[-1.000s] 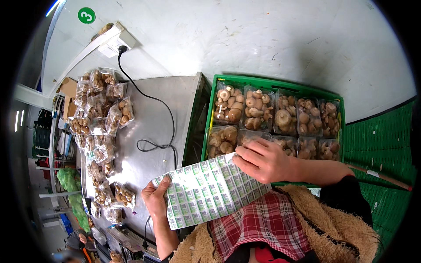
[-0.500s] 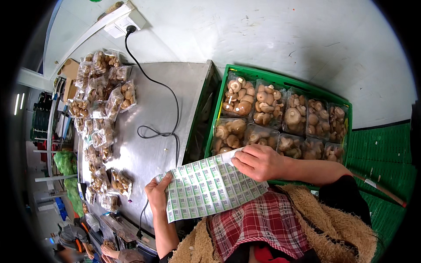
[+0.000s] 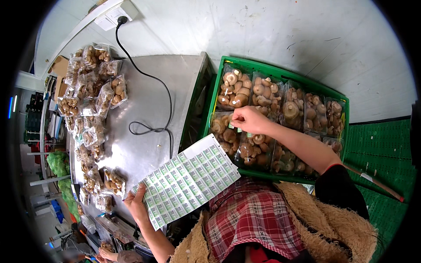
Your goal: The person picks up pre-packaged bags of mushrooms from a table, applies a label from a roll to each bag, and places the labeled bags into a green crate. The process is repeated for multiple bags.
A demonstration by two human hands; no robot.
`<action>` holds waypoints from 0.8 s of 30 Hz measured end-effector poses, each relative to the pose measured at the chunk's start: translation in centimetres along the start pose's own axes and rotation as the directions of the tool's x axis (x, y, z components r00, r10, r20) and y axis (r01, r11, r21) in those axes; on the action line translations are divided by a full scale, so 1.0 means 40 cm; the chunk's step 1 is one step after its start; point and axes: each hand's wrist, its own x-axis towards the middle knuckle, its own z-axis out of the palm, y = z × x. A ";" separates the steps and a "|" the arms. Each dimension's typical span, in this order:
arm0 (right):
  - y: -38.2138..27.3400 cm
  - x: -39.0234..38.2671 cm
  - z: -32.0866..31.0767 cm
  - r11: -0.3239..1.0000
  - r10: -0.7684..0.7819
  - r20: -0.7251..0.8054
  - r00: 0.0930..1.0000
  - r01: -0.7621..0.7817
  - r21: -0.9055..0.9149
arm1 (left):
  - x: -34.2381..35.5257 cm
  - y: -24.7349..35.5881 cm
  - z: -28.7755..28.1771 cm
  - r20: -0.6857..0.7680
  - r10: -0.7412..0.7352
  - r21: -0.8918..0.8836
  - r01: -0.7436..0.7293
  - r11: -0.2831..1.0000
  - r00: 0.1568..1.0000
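My left hand (image 3: 137, 205) grips the lower left edge of a sheet of green-and-white labels (image 3: 188, 182), thumb on top. The sheet is printed in rows, with a bare white band along its upper edge. Over the green crate (image 3: 279, 177), my right hand (image 3: 249, 119) is closed, fingertips pinching a few small green-and-white labels (image 3: 239, 130). These hang just above clear-wrapped mushroom packs; one pack of mushrooms (image 3: 251, 150) lies directly below them. Two rows of such packs fill the crate. I cannot tell whether the labels touch the wrap.
A steel table (image 3: 144, 103) stands left of the crate, with a black power cord (image 3: 169, 94) looped across it. Bagged mushrooms (image 3: 90, 94) are heaped along its far left side. Green slatted surfaces (image 3: 381, 149) lie at right, with a stick (image 3: 386, 190). Another person's hand (image 3: 107, 253) shows at lower left.
My right hand has left the sheet's upper edge and moved up over the crate, carrying a few labels. My left hand has lowered and shifted left with the sheet, which is now tilted more.
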 end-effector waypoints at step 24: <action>0.042 -0.184 -0.133 0.762 0.096 -0.173 0.980 -0.184 -0.621 | -0.004 0.042 0.077 0.021 0.051 -0.003 -0.051 0.999 0.998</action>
